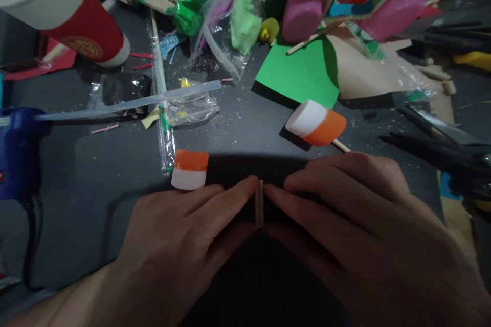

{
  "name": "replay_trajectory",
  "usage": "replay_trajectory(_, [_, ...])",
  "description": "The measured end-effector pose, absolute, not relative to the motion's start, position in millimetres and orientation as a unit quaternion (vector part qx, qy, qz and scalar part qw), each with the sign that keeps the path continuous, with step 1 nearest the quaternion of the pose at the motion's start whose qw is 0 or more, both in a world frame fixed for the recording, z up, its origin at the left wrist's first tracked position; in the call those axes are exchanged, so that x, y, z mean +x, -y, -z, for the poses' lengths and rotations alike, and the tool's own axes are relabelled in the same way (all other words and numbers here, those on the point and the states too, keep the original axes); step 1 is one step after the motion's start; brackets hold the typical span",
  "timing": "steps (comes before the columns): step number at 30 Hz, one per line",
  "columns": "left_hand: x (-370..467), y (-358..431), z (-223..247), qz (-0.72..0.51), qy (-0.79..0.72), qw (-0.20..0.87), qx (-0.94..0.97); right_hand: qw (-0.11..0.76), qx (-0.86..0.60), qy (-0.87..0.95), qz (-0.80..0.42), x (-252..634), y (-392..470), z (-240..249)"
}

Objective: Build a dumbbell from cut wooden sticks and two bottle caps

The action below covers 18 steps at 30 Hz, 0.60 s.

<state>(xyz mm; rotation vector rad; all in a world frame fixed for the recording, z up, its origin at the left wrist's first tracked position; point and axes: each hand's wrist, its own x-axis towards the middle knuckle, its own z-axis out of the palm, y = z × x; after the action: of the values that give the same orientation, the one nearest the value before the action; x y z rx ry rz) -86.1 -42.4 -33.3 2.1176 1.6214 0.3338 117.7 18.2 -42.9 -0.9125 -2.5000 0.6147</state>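
Dark grey desk [238,130] carries a red-and-white cup [90,36], blue glue gun [19,156] and green paper [301,74]; an orange-and-white piece [191,171] sits just beyond the left hand [180,230]. Its grip and the right hand's [349,219] pinch thin wooden pieces [260,204] between them.

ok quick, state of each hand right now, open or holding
Left hand: closed, holding thin wooden pieces from the left.
Right hand: closed, holding the same pieces from the right.
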Motion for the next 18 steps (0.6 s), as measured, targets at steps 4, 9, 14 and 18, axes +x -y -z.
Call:
replay_trajectory(4, [-85.1,41.6,34.2,-0.129,-0.581,0.21,0.776,0.184,-0.317,0.906,-0.211,118.2,-16.0,42.0])
replay_trajectory(9, [-85.1,41.7,35.6,-0.137,-0.578,0.204,0.778,0.187,-0.322,0.908,-0.194,117.2,-13.8,41.0])
replay_trajectory(14, [-84.2,41.0,34.7,-0.139,-0.58,0.214,0.774,0.189,-0.335,0.901,-0.202,115.3,-12.7,43.9])
replay_trajectory(18, [-83.8,40.9,34.2,-0.144,-0.577,0.217,0.774,0.184,-0.329,0.902,-0.211,114.7,-11.4,45.7])
